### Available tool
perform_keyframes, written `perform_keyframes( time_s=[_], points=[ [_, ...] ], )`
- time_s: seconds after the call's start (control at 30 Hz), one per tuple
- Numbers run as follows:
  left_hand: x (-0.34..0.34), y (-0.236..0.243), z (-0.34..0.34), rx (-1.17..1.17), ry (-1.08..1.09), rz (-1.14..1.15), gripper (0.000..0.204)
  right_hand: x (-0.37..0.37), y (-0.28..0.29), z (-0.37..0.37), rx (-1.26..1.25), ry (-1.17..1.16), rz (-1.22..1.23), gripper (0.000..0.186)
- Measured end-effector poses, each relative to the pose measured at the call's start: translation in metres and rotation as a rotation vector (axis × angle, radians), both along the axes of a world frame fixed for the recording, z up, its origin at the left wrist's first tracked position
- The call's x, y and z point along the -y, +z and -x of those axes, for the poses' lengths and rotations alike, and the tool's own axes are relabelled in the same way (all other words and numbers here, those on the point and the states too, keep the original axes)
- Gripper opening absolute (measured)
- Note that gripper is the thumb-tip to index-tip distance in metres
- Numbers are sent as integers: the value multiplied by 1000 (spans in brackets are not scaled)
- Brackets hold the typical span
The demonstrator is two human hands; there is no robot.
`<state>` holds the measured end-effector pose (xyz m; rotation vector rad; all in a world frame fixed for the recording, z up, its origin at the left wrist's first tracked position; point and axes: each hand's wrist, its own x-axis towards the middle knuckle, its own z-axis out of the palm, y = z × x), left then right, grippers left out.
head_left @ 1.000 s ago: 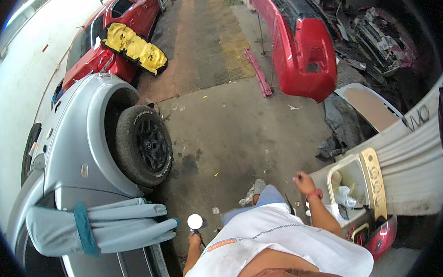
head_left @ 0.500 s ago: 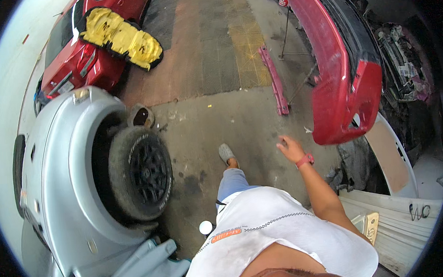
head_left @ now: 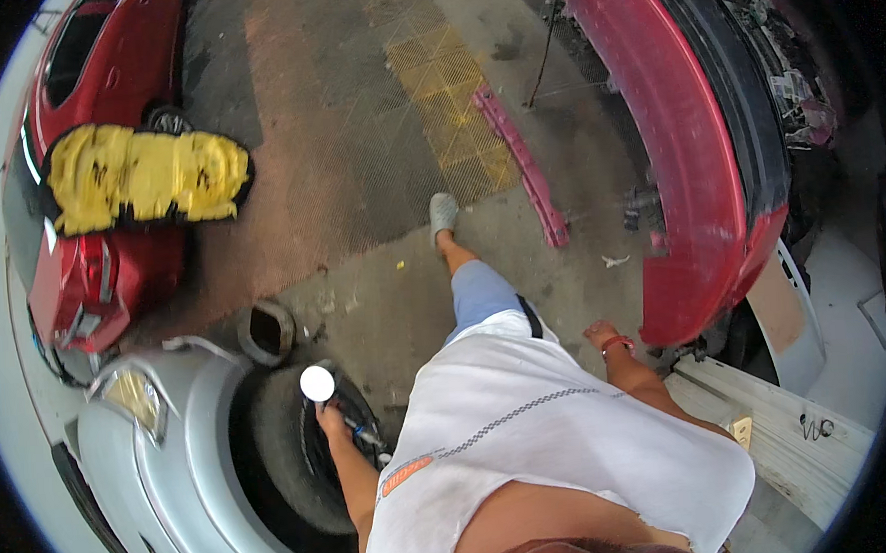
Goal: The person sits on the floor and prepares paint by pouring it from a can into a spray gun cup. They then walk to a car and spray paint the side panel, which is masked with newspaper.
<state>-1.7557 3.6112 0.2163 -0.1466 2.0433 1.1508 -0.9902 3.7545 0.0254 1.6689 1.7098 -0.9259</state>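
My left hand (head_left: 334, 422) is closed around what looks like a spray gun with a round white lid (head_left: 316, 383). Blue and silver fittings show behind the fingers. It passes above the black wheel of a silver car (head_left: 185, 420), apart from the bodywork as far as I can see. My right hand (head_left: 598, 334), with a red band on its wrist, hangs at my side, fingers loosely apart and holding nothing. Closest to it is the end of a red bumper (head_left: 689, 294), just to its right.
A yellow-and-black padded piece (head_left: 147, 177) lies on a red car (head_left: 112, 264) at left. Ahead, a pink metal bar (head_left: 522, 167) lies on the floor. A dark rounded container (head_left: 267, 333) stands by the silver car's front. White panels (head_left: 771, 420) lean at lower right.
I have stepped forward, one foot out in front, and the silver car has slid back in view. My left hand has come into sight with the white-lidded tool. My right arm has swung back.
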Motion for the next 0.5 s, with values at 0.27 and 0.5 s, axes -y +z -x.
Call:
perform_keyframes(
  time_s=[0.27,0.5],
  points=[
    [-219,3,79,36,-119,250,22,-391,72,243,-210,-364,-205,48],
    [-391,-10,86,140,-235,389,18,-784,256,389,-518,-416,-546,50]
  ],
)
